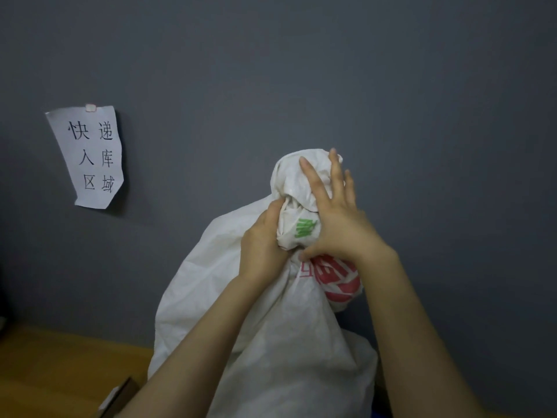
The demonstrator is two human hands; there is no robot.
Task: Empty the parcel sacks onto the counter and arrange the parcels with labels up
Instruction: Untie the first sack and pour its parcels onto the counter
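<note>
Grey wall (391,86), sign (90,155) upper left, wooden bench (45,357) lower left. Sack (271,342) stands mid-frame, top tied I think. Left grip (262,245) clamped on its neck, right grip (334,218) splayed flat over the bunched top. Untying stage; next I'd loosen the string, then tip.

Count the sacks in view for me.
1. The white sack stands on the counter; left hand grips its neck, right hand rests on its top. Others may be hidden.
</note>
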